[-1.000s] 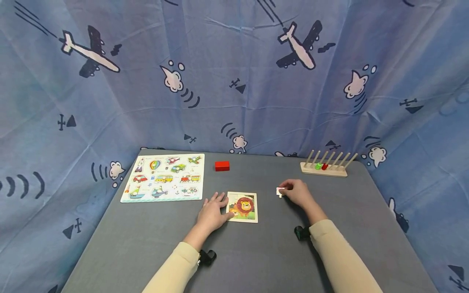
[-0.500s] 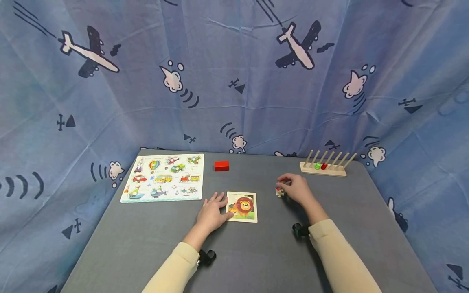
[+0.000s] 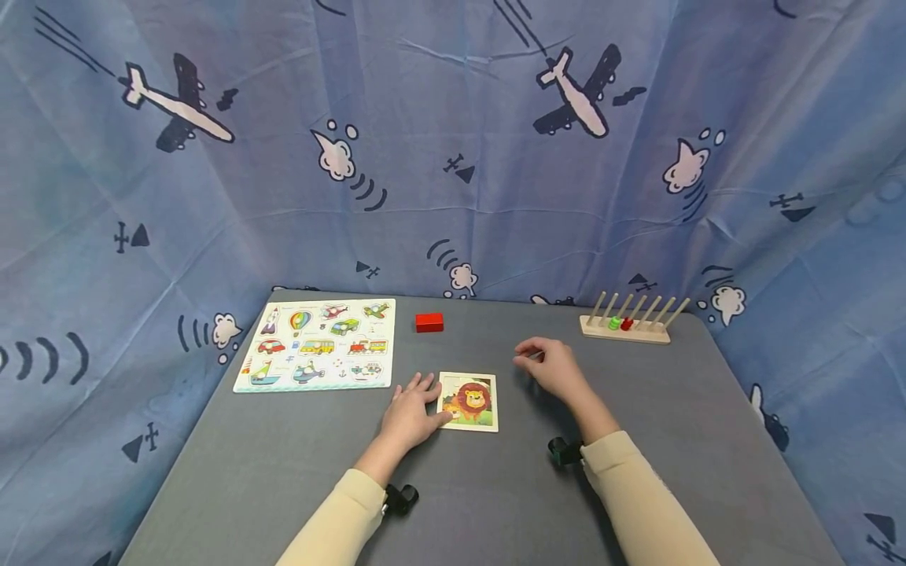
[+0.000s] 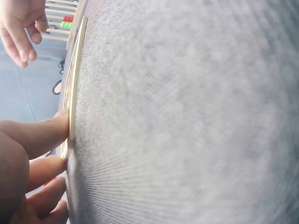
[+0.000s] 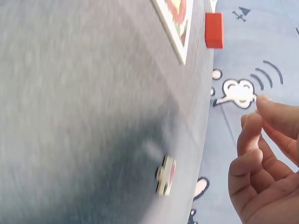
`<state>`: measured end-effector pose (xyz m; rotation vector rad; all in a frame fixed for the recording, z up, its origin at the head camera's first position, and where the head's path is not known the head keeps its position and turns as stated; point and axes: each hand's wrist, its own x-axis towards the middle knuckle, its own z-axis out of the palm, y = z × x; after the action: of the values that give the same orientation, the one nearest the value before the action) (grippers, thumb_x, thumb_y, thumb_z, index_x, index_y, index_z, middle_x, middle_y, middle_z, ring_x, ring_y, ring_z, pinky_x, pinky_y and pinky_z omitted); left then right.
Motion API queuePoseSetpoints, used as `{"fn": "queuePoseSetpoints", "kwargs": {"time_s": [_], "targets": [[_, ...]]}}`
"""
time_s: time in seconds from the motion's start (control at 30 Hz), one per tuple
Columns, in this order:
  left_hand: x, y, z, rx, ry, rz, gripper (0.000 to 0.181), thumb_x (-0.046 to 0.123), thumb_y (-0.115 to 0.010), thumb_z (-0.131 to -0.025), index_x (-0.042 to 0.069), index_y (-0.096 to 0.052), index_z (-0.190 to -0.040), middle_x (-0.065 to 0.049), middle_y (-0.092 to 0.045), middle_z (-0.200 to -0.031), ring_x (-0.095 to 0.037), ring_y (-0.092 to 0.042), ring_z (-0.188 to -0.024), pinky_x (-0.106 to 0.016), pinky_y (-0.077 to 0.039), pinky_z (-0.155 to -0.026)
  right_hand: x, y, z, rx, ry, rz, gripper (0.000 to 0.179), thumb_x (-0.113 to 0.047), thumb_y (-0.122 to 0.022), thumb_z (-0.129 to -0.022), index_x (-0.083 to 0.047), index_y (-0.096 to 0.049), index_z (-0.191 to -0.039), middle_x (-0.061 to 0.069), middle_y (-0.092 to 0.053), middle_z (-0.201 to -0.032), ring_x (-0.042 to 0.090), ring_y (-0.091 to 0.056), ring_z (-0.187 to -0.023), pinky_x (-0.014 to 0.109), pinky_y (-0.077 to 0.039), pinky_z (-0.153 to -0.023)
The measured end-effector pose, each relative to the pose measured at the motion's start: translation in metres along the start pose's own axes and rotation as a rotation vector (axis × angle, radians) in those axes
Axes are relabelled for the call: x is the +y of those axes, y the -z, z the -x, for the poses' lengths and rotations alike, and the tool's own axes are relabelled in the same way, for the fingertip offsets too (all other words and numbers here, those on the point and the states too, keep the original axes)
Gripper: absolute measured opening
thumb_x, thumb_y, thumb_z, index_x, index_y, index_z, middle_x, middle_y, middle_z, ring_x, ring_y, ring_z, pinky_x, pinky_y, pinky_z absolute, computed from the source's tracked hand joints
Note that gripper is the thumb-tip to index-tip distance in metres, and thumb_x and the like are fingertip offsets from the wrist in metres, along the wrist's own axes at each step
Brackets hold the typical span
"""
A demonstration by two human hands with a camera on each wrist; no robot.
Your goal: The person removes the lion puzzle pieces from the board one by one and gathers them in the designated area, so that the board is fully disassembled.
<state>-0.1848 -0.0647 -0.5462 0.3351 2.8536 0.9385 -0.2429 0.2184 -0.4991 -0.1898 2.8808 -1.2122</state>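
The lion puzzle (image 3: 473, 401), a small square in a pale wooden frame, lies on the table with my left hand (image 3: 409, 415) at its left side. Fingers are spread there, and the thumb touches the frame's lower left part, as the left wrist view also shows. To the puzzle's right, my right hand (image 3: 555, 369) hovers above the table, fingers loosely bent, with nothing seen between them. A small jigsaw piece (image 5: 166, 176) with a reddish patch on its face lies on the table below that hand in the right wrist view; the hand hides it in the head view.
A white vehicle picture board (image 3: 318, 346) lies at the back left. Right of it sits a red block (image 3: 429, 322). At the back right stands a wooden peg rack (image 3: 626, 333) with green and red beads. A blue patterned curtain (image 3: 396, 228) hangs behind the table.
The jigsaw piece was between my right fingers, then showed its coloured side and was let go. My right hand has since shifted left. The left hand has stayed in place.
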Motion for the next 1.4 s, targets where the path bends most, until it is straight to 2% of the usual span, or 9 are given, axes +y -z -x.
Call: {"fn": "queuePoseSetpoints", "kwargs": {"time_s": [0.33,0.53,0.77,1.13,1.4], "targets": [[0.002,0.001,0.001,-0.004,0.011,-0.007,0.066,0.039,-0.079,-0.087,0.010,-0.059,-0.143,-0.006,-0.043,-0.158,-0.030,-0.029,-0.153,-0.056,-0.019,-0.125,-0.018,-0.026,0.002,-0.045,0.012,-0.041,0.022,-0.019,-0.074,-0.093,-0.005,-0.074,-0.110,0.007,-0.073,-0.095,0.014,-0.062,-0.067,0.030,-0.052,-0.058],[0.002,0.000,0.001,-0.003,0.012,-0.019,0.066,0.040,-0.078,-0.087,0.010,-0.059,-0.142,-0.006,-0.044,-0.158,-0.030,-0.030,-0.152,-0.056,-0.020,-0.124,-0.027,-0.041,0.002,-0.055,0.004,-0.023,0.016,-0.020,-0.076,-0.092,-0.010,-0.076,-0.105,0.005,-0.073,-0.096,0.014,-0.061,-0.074,0.029,-0.052,-0.065],[0.002,0.001,0.000,0.004,0.010,-0.016,0.065,0.040,-0.078,-0.087,0.010,-0.060,-0.142,-0.007,-0.045,-0.157,-0.030,-0.031,-0.152,-0.056,-0.020,-0.124,-0.031,-0.058,0.001,-0.091,0.003,-0.023,0.019,-0.019,-0.075,-0.092,-0.008,-0.076,-0.107,0.003,-0.073,-0.095,0.014,-0.061,-0.077,0.030,-0.053,-0.069],[0.001,0.000,0.000,0.002,0.011,-0.030,0.065,0.040,-0.079,-0.087,0.010,-0.060,-0.142,-0.006,-0.045,-0.157,-0.030,-0.031,-0.152,-0.057,-0.022,-0.124,-0.035,-0.081,-0.003,-0.164,0.002,-0.043,0.013,-0.017,-0.076,-0.091,-0.012,-0.077,-0.103,-0.001,-0.071,-0.088,0.015,-0.056,-0.070,0.028,-0.049,-0.062],[0.000,0.000,0.000,0.006,0.013,-0.030,0.065,0.040,-0.079,-0.087,0.011,-0.060,-0.142,-0.006,-0.045,-0.158,-0.030,-0.031,-0.152,-0.056,-0.022,-0.124,-0.034,-0.092,-0.008,-0.210,-0.020,-0.009,0.010,-0.019,-0.078,-0.090,-0.015,-0.077,-0.099,-0.001,-0.064,-0.081,0.015,-0.054,-0.069,0.027,-0.046,-0.061]]}}
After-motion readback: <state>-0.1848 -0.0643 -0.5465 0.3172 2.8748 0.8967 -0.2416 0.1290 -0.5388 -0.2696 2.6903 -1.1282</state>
